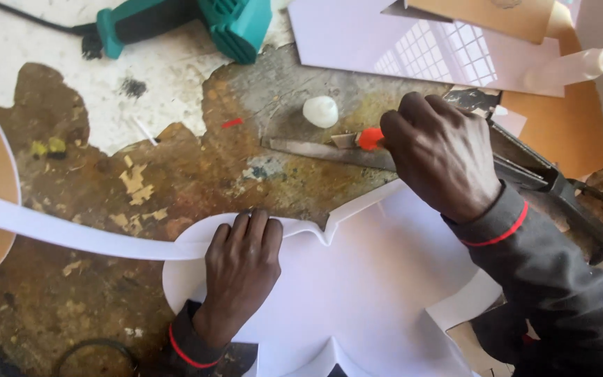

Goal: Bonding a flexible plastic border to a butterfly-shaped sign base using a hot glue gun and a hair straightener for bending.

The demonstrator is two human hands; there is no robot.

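Observation:
My left hand [242, 269] lies flat on a white cut-out sheet [364, 293], its fingers pressing a white edge strip [57, 234] against the sheet's curved upper rim. The strip runs off to the left. My right hand [441, 153] is closed around a small tool with an orange-red tip [370, 138], held just above the sheet's notch. A flat metal file [315, 150] lies on the bench under that tip. A small white lump [320, 112] sits just beyond it.
A teal power tool [190, 24] with a black cord lies at the top. White glossy sheets [399, 42] and brown board [490, 14] lean at the top right beside a sealant tube [574, 66]. A dark caulking gun [546, 181] runs along the right. The worn bench [106, 174] is paint-stained.

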